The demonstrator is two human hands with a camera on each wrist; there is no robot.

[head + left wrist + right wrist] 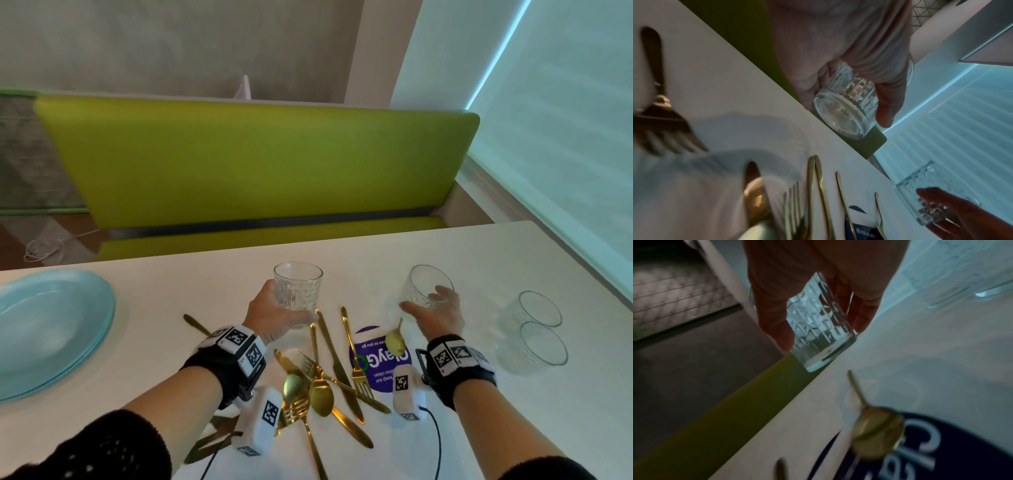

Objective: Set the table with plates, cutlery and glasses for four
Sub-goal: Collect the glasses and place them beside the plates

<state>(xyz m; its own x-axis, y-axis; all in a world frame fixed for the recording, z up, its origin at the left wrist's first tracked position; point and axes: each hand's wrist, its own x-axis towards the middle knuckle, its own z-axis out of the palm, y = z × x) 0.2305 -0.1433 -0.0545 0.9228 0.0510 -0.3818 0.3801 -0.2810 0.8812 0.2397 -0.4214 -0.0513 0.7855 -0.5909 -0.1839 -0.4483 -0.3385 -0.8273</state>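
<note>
— Where are we?

— On the glasses. Our left hand [274,317] grips one patterned tumbler [298,291], lifted and upright; our right hand [436,317] is wrapped round a second tumbler [426,286], tilted, also lifted.

— Next?

— We'd judge each needs a place setting; the plates [51,329] sit stacked at the left, the gold cutlery [329,377] heaped below our wrists (two more glasses [534,329] wait at right).

— Room?

— Bare table [205,284] along the far edge, beside the green bench [257,161]; set down well inside it.
</note>
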